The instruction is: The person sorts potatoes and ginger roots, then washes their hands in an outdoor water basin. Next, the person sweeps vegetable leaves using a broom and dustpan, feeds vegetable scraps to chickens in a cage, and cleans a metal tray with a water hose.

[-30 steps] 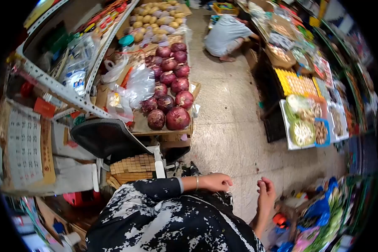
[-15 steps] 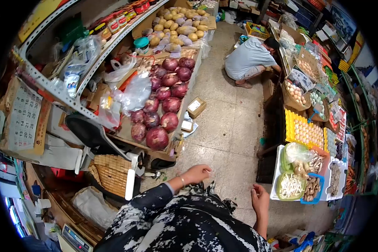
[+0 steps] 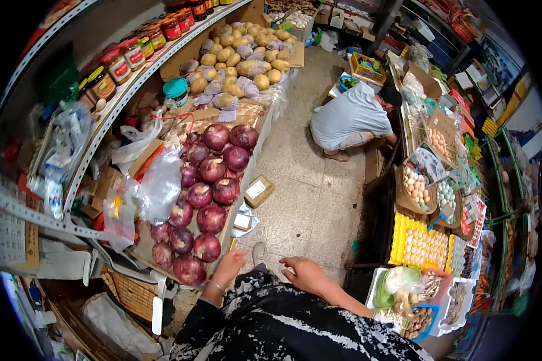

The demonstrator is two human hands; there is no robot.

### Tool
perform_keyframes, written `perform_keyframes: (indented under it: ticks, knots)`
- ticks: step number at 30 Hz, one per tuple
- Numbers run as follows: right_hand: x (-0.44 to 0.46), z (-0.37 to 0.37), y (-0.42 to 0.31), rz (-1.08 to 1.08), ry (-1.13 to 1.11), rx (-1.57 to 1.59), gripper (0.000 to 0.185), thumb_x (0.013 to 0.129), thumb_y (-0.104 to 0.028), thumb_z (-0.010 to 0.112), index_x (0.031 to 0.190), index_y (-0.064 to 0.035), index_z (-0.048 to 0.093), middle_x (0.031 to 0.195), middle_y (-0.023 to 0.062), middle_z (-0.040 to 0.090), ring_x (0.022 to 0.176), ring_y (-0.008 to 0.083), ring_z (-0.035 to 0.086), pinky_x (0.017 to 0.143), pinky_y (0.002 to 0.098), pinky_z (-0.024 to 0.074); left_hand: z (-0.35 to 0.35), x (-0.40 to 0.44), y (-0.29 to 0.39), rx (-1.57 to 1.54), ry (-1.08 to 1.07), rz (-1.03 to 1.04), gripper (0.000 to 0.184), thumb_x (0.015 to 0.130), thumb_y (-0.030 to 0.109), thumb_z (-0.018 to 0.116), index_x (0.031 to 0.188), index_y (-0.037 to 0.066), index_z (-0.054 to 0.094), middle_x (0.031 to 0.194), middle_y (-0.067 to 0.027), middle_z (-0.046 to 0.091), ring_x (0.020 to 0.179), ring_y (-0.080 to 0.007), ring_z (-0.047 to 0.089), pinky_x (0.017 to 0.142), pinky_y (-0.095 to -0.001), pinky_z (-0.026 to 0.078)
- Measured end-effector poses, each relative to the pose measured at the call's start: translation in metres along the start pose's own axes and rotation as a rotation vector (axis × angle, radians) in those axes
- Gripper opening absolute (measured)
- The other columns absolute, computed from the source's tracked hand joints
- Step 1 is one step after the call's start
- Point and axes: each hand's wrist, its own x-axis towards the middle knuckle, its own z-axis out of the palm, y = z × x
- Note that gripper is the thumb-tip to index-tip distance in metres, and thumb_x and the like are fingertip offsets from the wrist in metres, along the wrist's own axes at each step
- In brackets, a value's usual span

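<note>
My left hand [image 3: 228, 268] hangs in front of my body, just right of the nearest red onions [image 3: 190, 269], apart from them. Its fingers are curled together, and what they hold, if anything, is hidden. My right hand [image 3: 305, 274] is raised over the floor with its fingers bent and partly apart, nothing visible in it. Red onions lie in a bed on the left stand, beside a clear plastic bag [image 3: 160, 185]. Potatoes [image 3: 241, 54], some in foam nets, lie behind them.
A person [image 3: 354, 118] crouches ahead by the right-hand stand. Small boxes [image 3: 259, 191] lie on the floor beside the onion stand. Egg trays [image 3: 424, 242] and mushrooms [image 3: 420, 322] stand at the right. A chair [image 3: 132, 293] is at lower left.
The view has shifted forward along the onion stand. My left hand has come beside the nearest onions, and my right hand has moved inward, closer to my left. The person still crouches.
</note>
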Motion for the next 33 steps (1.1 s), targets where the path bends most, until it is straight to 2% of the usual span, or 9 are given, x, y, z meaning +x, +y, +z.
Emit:
perform_keyframes:
  ticks: [3, 5, 8, 12, 19, 24, 27, 29, 33]
  knots:
    - [0.042, -0.042, 0.000, -0.145, -0.052, 0.107, 0.028, 0.077, -0.019, 0.052, 0.102, -0.0056, 0.055, 0.094, 0.0187, 0.057, 0.087, 0.0332, 0.054, 0.078, 0.0375, 0.0432, 0.013, 0.051, 0.068, -0.077, -0.046, 0.058, 0.025, 0.079, 0.008, 0.053, 0.102, -0.002, 0.051, 0.090, -0.0060, 0.056, 0.080, -0.0113, 0.053, 0.071, -0.0217, 0.043]
    - [0.067, -0.071, 0.013, -0.086, -0.087, 0.165, 0.029, 0.078, -0.019, 0.052, 0.103, -0.0057, 0.054, 0.094, 0.0191, 0.057, 0.087, 0.0334, 0.054, 0.077, 0.0378, 0.0433, 0.020, 0.088, 0.099, 0.065, -0.111, 0.149, 0.024, 0.080, 0.010, 0.054, 0.101, -0.002, 0.051, 0.089, -0.0065, 0.056, 0.081, -0.0111, 0.053, 0.071, -0.0222, 0.043]
    - [0.101, -0.103, 0.049, 0.068, 0.037, -0.196, 0.029, 0.078, -0.019, 0.052, 0.103, -0.0054, 0.054, 0.094, 0.0165, 0.058, 0.086, 0.0324, 0.055, 0.076, 0.0380, 0.0437, 0.029, 0.142, 0.134, 0.109, -0.081, 0.232, 0.024, 0.079, 0.009, 0.054, 0.101, -0.001, 0.051, 0.089, -0.0070, 0.057, 0.080, -0.0110, 0.053, 0.071, -0.0225, 0.044]
    - [0.133, -0.159, 0.103, 0.215, 0.033, 0.027, 0.032, 0.078, -0.019, 0.053, 0.106, -0.0046, 0.052, 0.097, 0.0197, 0.056, 0.087, 0.0313, 0.056, 0.075, 0.0351, 0.0445, 0.048, 0.209, 0.158, 0.032, -0.083, 0.215, 0.023, 0.078, 0.010, 0.055, 0.099, -0.001, 0.053, 0.085, -0.0072, 0.058, 0.077, -0.0115, 0.054, 0.069, -0.0234, 0.044]
    - [0.199, -0.271, 0.227, 0.262, 0.161, -0.018, 0.031, 0.078, -0.018, 0.054, 0.106, -0.0034, 0.053, 0.094, 0.0182, 0.059, 0.086, 0.0307, 0.057, 0.076, 0.0344, 0.0452, 0.105, 0.337, 0.197, 0.115, -0.019, 0.205, 0.024, 0.077, 0.012, 0.056, 0.099, 0.000, 0.054, 0.083, -0.0058, 0.058, 0.075, -0.0127, 0.054, 0.066, -0.0237, 0.043]
    - [0.257, -0.353, 0.286, 0.190, 0.149, 0.094, 0.030, 0.076, -0.018, 0.055, 0.102, -0.0026, 0.055, 0.086, 0.0170, 0.060, 0.082, 0.0310, 0.057, 0.072, 0.0345, 0.0448, 0.155, 0.396, 0.284, -0.199, -0.019, -0.031, 0.024, 0.080, 0.011, 0.053, 0.103, 0.003, 0.053, 0.083, -0.0042, 0.057, 0.069, -0.0089, 0.055, 0.060, -0.0209, 0.043]
    - [0.309, -0.376, 0.323, 0.146, 0.082, -0.016, 0.033, 0.075, -0.020, 0.054, 0.103, -0.0038, 0.055, 0.090, 0.0173, 0.058, 0.085, 0.0319, 0.055, 0.073, 0.0374, 0.0441, 0.166, 0.420, 0.330, -0.018, 0.001, 0.086, 0.024, 0.081, 0.011, 0.052, 0.104, 0.004, 0.052, 0.084, -0.0035, 0.058, 0.072, -0.0102, 0.056, 0.060, -0.0201, 0.043]
    - [0.343, -0.386, 0.331, 0.133, 0.075, -0.030, 0.034, 0.075, -0.021, 0.054, 0.105, -0.0044, 0.053, 0.096, 0.0167, 0.057, 0.087, 0.0327, 0.055, 0.075, 0.0393, 0.0433, 0.160, 0.447, 0.323, -0.125, 0.016, 0.102, 0.025, 0.083, 0.013, 0.052, 0.106, 0.003, 0.049, 0.086, -0.0070, 0.059, 0.075, -0.0135, 0.057, 0.058, -0.0215, 0.045]
    - [0.405, -0.399, 0.323, 0.040, 0.111, 0.016, 0.026, 0.075, -0.019, 0.051, 0.098, -0.0081, 0.055, 0.092, 0.0141, 0.059, 0.089, 0.0309, 0.055, 0.072, 0.0410, 0.0446, 0.151, 0.477, 0.355, -0.036, 0.076, -0.090, 0.024, 0.084, 0.014, 0.051, 0.106, 0.004, 0.050, 0.087, -0.0038, 0.058, 0.071, -0.0103, 0.056, 0.057, -0.0204, 0.044]
